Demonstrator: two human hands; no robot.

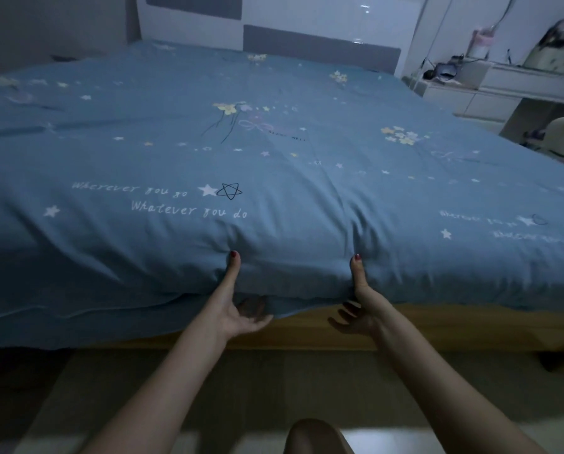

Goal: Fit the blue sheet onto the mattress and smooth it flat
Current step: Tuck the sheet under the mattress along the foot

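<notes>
At foot of bed, left hand (238, 309) and right hand (361, 306) gripping hem of blue sheet (274, 165) draped over mattress edge, thumbs up, fingers curled beneath; tucking step apparently under way, with hem next to go under above wooden frame (437, 326); long axis running toward headboard (320, 47)

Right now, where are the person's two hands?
In the head view, both grip the blue sheet at the mattress's near edge: left hand centre, right hand beside it, above the wooden frame.
</notes>
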